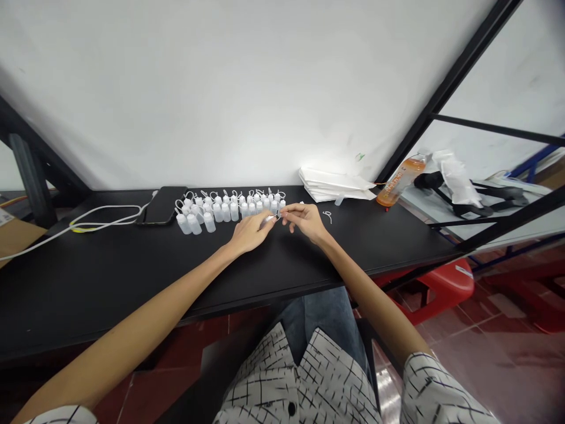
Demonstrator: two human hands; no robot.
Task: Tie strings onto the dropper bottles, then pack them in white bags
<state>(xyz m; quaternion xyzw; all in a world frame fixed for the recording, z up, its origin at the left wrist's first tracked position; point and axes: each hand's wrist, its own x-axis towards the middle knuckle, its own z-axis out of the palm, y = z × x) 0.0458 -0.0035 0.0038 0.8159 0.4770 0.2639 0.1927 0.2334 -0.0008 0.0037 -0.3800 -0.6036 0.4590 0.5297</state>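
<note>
Over the black table, my left hand and my right hand meet at a small white dropper bottle lying sideways between them. The left fingers are wrapped round the bottle's body. At its tip end, the right fingers are pinched together. Just behind the hands, several small white dropper bottles with looped caps stand in rows. A loose cap ring lies on the table to the right of my right hand.
A black phone with a white cable lies at the left. A stack of white sheets and an orange-filled bottle sit at the back right. A red stool stands under the table's right end. A white wall runs behind.
</note>
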